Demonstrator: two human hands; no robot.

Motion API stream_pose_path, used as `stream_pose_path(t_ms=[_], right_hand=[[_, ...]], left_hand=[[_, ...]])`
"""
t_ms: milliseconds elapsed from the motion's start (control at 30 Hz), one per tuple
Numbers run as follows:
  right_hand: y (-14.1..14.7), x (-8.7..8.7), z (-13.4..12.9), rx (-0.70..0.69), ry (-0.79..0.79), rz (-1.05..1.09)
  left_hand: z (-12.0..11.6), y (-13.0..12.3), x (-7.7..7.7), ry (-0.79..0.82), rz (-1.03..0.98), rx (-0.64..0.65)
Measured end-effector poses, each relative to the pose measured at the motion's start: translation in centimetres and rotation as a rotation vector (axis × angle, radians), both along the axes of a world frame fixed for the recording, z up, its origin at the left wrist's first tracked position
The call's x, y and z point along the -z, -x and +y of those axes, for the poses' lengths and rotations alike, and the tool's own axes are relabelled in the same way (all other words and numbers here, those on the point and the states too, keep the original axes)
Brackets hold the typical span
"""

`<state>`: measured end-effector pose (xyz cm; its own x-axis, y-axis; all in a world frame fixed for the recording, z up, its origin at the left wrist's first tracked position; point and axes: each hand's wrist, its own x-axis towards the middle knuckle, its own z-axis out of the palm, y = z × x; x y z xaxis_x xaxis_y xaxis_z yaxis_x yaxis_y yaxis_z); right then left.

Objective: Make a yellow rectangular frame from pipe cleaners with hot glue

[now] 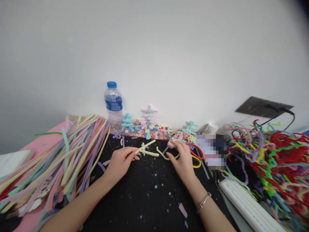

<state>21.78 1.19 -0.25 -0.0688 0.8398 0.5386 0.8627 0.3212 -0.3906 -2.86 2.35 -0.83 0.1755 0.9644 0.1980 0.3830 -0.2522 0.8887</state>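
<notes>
My left hand [123,160] is closed in a pinch on pale yellow pipe cleaners [151,154]. Their free ends fork out to the right over the black work surface [145,196]. Over on the right, my right hand [180,159] has its thumb apart from its fingers. Its fingertips are at a small pink patterned object [172,141] whose kind I cannot make out, and whether they touch it is unclear. A bent pale yellow strand [161,155] lies by the right thumb. Red and yellow loops [198,156] show beyond that hand, partly hidden.
Long pastel pipe cleaners [79,154] are heaped at left. Along the wall stand fuzzy flower shapes [147,132] and a water bottle [113,103]. A tangle of bright pipe cleaners [272,161] and a white power strip [248,203] occupy the right. Small scraps dot the black surface.
</notes>
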Motion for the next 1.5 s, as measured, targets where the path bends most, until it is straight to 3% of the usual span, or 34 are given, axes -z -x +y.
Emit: stream_pose_path(t_ms=[100,200,367,533,633,700,767,833,1033,1500], right_hand=[[-1.8,0.4,1.0,0.359,0.143,-0.185],[-2.8,0.9,1.4,0.427,0.3,-0.261],[-3.4,1.1,1.6,0.326,0.235,-0.115],[-3.7,0.3,1.5,0.269,0.036,0.223],[-3.2,0.0,1.1,0.262,0.069,0.46],[-2.5,0.1,0.6,0.123,0.162,0.661],[-1.4,0.3,0.0,-0.109,0.285,0.846],[-0.4,0.6,-0.6,-0.255,0.425,0.934],[1.4,0.6,-2.0,-0.353,0.62,0.803],[2.0,0.2,-2.1,-0.384,0.597,0.678]], left_hand=[[0.0,0.0,-0.1,-0.037,0.026,-0.04],[0.0,0.0,-0.4,-0.083,0.063,-0.036],[-0.2,0.1,-0.8,-0.139,0.104,-0.007],[-0.1,0.3,-0.7,-0.196,0.164,-0.008],[0.0,0.3,-0.6,-0.225,0.198,-0.003],[-0.1,0.3,-0.5,-0.238,0.215,-0.001],[-0.2,0.3,-0.5,-0.25,0.227,0.003],[-0.3,0.2,-0.4,-0.258,0.231,0.014],[-0.7,-0.1,-0.2,-0.278,0.211,0.042],[-1.2,-0.4,-0.2,-0.284,0.178,0.061]])
